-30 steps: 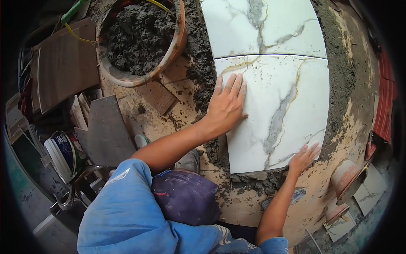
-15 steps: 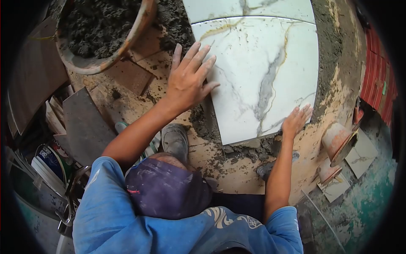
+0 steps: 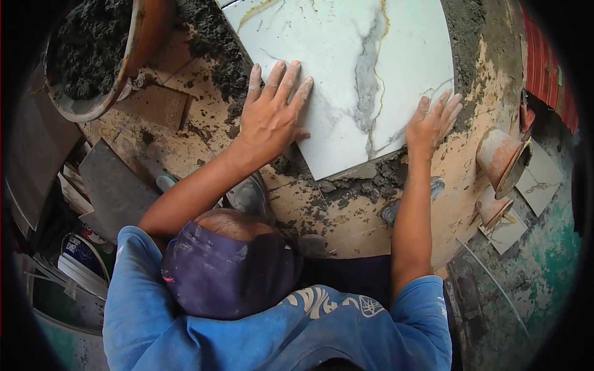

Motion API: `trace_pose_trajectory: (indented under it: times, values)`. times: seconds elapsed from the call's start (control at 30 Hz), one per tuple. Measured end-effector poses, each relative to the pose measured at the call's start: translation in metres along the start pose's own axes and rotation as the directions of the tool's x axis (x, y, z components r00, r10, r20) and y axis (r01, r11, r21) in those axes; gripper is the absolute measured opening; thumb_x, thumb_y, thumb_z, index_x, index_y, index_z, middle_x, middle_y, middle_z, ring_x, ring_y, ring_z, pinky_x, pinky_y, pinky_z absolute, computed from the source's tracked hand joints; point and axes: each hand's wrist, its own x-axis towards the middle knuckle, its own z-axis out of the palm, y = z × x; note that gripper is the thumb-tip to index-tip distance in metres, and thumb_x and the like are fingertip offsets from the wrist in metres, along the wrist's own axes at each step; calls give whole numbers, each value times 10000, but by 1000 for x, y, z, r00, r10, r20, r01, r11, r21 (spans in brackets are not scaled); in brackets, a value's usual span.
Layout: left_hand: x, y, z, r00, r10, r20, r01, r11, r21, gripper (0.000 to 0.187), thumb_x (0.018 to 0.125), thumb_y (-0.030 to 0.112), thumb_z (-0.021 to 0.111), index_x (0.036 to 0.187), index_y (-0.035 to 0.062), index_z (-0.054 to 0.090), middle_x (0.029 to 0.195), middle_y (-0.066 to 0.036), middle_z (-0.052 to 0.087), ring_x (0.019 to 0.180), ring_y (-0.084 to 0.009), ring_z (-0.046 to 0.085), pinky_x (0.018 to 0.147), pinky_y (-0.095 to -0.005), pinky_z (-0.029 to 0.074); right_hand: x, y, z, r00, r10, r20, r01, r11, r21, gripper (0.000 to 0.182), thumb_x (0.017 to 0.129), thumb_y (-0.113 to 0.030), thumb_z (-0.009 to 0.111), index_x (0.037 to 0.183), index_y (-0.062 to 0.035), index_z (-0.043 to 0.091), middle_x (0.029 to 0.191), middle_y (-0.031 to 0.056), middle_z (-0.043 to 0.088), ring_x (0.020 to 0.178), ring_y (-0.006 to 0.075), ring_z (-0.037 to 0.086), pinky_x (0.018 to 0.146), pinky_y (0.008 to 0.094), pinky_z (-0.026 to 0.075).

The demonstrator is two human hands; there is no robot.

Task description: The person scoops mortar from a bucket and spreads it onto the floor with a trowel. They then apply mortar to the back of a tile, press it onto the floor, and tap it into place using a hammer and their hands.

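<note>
This is a building site where a floor is being tiled. A large white marble-patterned ceramic tile (image 3: 346, 68) lies on a bed of dark grey wet mortar (image 3: 365, 182) over a rough, mortar-spattered tan subfloor (image 3: 346, 229). A round orange tub (image 3: 133, 59) holds more mortar, and cut tile offcuts (image 3: 537, 179) lie nearby.

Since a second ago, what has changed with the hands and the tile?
The left hand lifted off and now lies flat again on the marble tile at its left edge. The right hand slid to the tile's near right corner. The tile stays bedded in mortar; the mortar tub is unmoved.
</note>
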Motion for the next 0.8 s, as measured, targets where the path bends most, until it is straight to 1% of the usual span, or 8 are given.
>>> trace_pose_trajectory:
  times: [0.13,0.2,0.4,0.47,0.5,0.53,0.6,0.8]
  values:
    - [1,3,-1,1000,0,2,0,1000,23,947,591,446,832,1404,151,445,1502,-153,321,1389,-327,308,1149,-555,142,-8,-71,-14,931,-88,-355,154,975,162,780,972,-598,237,1509,-35,178,1563,235,115,1449,396,89,1154,538,76]
    - [0,5,-3,1000,4,11,-5,999,34,939,591,445,832,1397,146,454,1499,-157,324,1385,-332,316,1147,-559,140,-19,-71,31,995,-98,33,98,995,2,855,939,-659,226,1516,-36,123,1571,226,70,1457,387,34,1164,522,32]
    - [6,3,-5,1000,14,-7,-14,999,43,920,591,442,832,1381,134,474,1492,-168,334,1375,-348,329,1139,-577,138,-14,-80,2,987,-114,-109,123,989,80,852,942,-644,253,1504,-9,168,1560,246,108,1450,396,87,1159,531,59]
    - [0,5,-4,1000,11,15,-11,999,39,922,590,443,832,1382,133,473,1492,-169,335,1375,-349,328,1138,-581,139,-28,-92,-27,927,-120,-355,224,937,268,851,943,-632,286,1493,10,190,1558,237,134,1446,401,110,1153,547,70]
    - [2,3,-3,1000,12,5,-12,999,41,922,592,444,831,1383,132,472,1491,-170,335,1377,-349,325,1137,-583,136,-31,-82,-4,865,-227,-448,341,920,194,860,939,-633,314,1485,23,204,1553,224,170,1445,397,124,1142,563,88]
    - [3,4,-3,1000,12,-4,-12,999,39,922,594,445,830,1384,132,471,1491,-170,335,1378,-348,322,1137,-586,133,-39,-80,13,865,-225,-449,340,920,193,860,939,-633,314,1485,23,204,1553,224,170,1445,397,124,1142,563,88]
    - [1,6,-2,1000,10,9,-10,999,37,924,596,447,828,1387,132,468,1491,-169,335,1379,-347,320,1136,-589,131,-48,-83,31,970,-243,-19,243,962,125,869,934,-644,306,1489,16,202,1556,214,178,1448,386,127,1143,562,98]
    - [-1,7,-2,1000,0,22,-1,999,36,915,606,448,825,1386,126,472,1487,-173,341,1378,-348,321,1137,-591,133,-37,-72,-2,961,-169,-220,224,941,255,864,939,-654,251,1495,3,176,1555,227,157,1451,376,118,1160,528,118]
